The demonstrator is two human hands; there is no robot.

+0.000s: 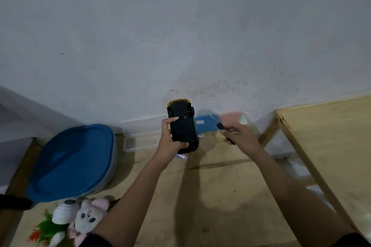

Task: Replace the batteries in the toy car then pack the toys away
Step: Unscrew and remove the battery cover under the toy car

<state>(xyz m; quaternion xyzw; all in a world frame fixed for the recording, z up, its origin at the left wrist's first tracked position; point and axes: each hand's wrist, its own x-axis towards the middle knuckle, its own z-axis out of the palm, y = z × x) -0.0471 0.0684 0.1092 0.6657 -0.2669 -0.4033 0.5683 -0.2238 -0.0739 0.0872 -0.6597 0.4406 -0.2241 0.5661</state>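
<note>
My left hand (170, 140) holds a yellow toy car (183, 124) upside down, its black underside facing me, above the wooden table. My right hand (239, 136) grips a small dark-handled screwdriver (219, 126) to the right of the car, its thin tip pointing up and left, apart from the car. Batteries (181, 156) lie on the table just below the car, and another battery (200, 136) shows at the car's right side.
A grey bin with a blue lid (74, 160) stands at the left. A clear plastic box (140, 138) sits against the wall; a blue and pink box (206, 124) is behind the hands. Plush toys (88, 216) lie at the bottom left. A second wooden table (331, 146) stands right.
</note>
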